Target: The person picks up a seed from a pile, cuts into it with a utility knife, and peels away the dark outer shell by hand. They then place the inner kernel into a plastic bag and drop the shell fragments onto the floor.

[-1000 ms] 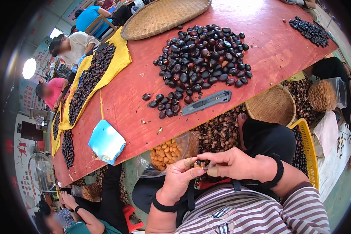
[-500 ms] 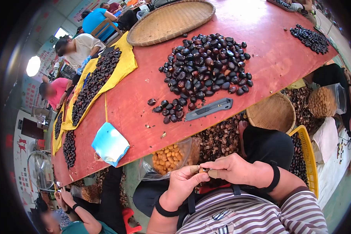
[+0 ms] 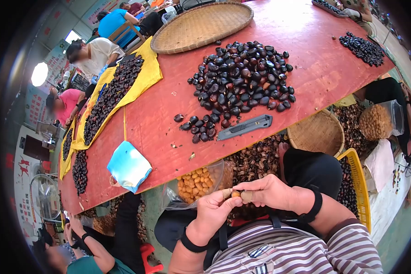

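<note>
Over my lap, my left hand [image 3: 210,211] and my right hand [image 3: 273,195] meet fingertip to fingertip, both closed. Between them they pinch a small nut [image 3: 235,194], whose orange-brown surface shows, with darker skin beside it. Tan covers wrap some of the fingertips. Just beyond my left hand is a clear plastic bag [image 3: 219,168] of orange-yellow peeled nuts [image 3: 195,184]. On the red table [image 3: 169,123] ahead lie a big heap of dark, shiny nuts [image 3: 242,75] and a grey utility knife [image 3: 245,127] near the edge.
A blue-white mask [image 3: 129,167] lies at the table edge. Broken shells [image 3: 255,157] fill the space below, beside a round woven basket [image 3: 316,132] and a yellow crate [image 3: 357,182]. A wide woven tray [image 3: 201,27] sits farther back. Several people work around the table.
More of the nut's orange-brown surface now shows between my fingertips. Both hands have shifted slightly and their fingers have changed position on it. The table things stay put.
</note>
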Tool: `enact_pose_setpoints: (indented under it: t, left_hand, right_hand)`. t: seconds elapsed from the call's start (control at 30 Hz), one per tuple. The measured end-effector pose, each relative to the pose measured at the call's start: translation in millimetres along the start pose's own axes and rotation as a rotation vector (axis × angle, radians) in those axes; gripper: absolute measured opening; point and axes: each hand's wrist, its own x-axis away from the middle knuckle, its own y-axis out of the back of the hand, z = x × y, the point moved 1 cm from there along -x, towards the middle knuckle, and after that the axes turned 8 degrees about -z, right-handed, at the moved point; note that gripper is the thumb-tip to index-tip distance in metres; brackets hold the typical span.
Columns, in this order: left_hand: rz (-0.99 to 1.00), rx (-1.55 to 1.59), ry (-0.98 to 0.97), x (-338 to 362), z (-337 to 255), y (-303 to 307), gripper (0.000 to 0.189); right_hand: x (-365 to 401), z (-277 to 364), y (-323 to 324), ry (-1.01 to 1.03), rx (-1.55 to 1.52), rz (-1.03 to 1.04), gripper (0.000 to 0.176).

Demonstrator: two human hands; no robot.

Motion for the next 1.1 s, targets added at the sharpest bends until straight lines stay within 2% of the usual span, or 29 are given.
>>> enact_pose_setpoints:
  t: [0.13,0.23,0.33,0.37,0.47,0.93,1.1]
  left_hand:
    - [-0.018,0.004,-0.041,-1.3,-1.9,-0.9,0.018]
    - [0.015,-0.127,-0.120,5.3,-7.8,-5.0,0.022]
    - [-0.023,0.300,0.159,-4.3,-1.5,1.8,0.030]
    - [0.004,0.351,0.212,-4.8,-0.8,4.1,0.036]
    - [-0.012,0.418,0.226,-7.9,-1.3,2.8,0.036]
    - [0.011,0.521,0.260,-13.6,15.8,3.0,0.031]
    - [0.000,0.559,0.278,-16.7,15.9,-0.3,0.029]
  right_hand:
    - [-3.8,-7.4,-1.8,-0.042,-0.204,0.003,0.025]
    - [-10.4,-19.5,9.0,-0.059,-0.295,-0.092,0.029]
    - [-6.1,-14.5,13.3,-0.001,-0.193,-0.134,0.031]
    - [-2.7,-11.8,11.5,0.021,-0.146,-0.149,0.031]
    - [5.9,-5.4,4.4,0.170,-0.089,-0.057,0.034]
    - [3.7,-3.9,4.8,0.014,-0.249,0.043,0.036]
    - [0.9,-4.7,6.6,0.040,-0.189,0.008,0.036]
